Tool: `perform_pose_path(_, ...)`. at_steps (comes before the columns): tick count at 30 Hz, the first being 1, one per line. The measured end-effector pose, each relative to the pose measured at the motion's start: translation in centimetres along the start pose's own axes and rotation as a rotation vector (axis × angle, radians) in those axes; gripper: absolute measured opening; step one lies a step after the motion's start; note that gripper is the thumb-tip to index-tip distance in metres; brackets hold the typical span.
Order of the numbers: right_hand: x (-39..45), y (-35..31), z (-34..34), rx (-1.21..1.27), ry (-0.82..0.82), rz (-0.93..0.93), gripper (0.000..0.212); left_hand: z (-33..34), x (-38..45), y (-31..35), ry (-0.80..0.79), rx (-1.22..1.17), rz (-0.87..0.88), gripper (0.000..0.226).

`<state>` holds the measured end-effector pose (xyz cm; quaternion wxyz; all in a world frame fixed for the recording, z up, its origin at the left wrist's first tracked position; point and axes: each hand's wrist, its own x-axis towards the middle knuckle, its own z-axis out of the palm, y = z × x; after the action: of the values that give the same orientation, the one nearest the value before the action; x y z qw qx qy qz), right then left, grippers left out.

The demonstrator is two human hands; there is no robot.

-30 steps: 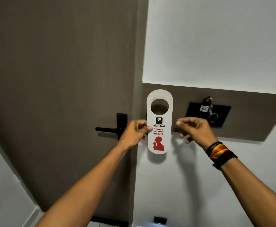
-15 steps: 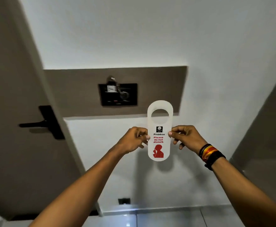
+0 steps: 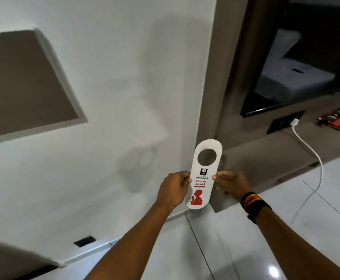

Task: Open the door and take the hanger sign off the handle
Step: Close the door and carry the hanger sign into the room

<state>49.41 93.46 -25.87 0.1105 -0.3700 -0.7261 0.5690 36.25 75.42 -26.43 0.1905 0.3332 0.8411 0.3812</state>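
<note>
Head view:

- The hanger sign (image 3: 203,174) is held upright in front of the white wall (image 3: 124,77), off any handle; no door or handle shows here, so the removal looks done.
- The left hand (image 3: 174,189) pinches the sign's left edge, fingers closed on the card at the level of the printed text.
- The right hand (image 3: 230,183) pinches the right edge opposite, thumb tip on the face of the card, fingers closed on it behind.
- Risk: both grips sit only on thin edges, so the card could slip or twist out if one hand lets go without the other tightening.
- Risk: squeezing the two edges toward each other would likely bow or crease the card.
- Risk: the narrow ring around the sign's hole, above both hands, looks the weakest part and could tear if snagged.
- Right of the sign, a white cable (image 3: 314,158) runs from a plug down across the tiled floor (image 3: 245,249); it could catch a foot if the person walks that way.
- Further right of the sign, a dark mirror or screen (image 3: 298,57) and some red items (image 3: 338,122) on a ledge, well apart from it.
- Left of the sign, a brown wall panel (image 3: 23,83); nothing stands between the hands and the sign.
</note>
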Motion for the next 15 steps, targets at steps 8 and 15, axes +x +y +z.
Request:
perform_pose_path(8, 5.7, 6.5, -7.1, 0.113, 0.180, 0.220, 0.007, 11.5, 5.9, 3.5, 0.017, -0.468, -0.262, 0.014)
perform_pose_path(15, 12.1, 9.9, -7.0, 0.175, 0.285, 0.355, 0.004, 15.0, 10.6, 3.7, -0.041, -0.632, -0.436, 0.026)
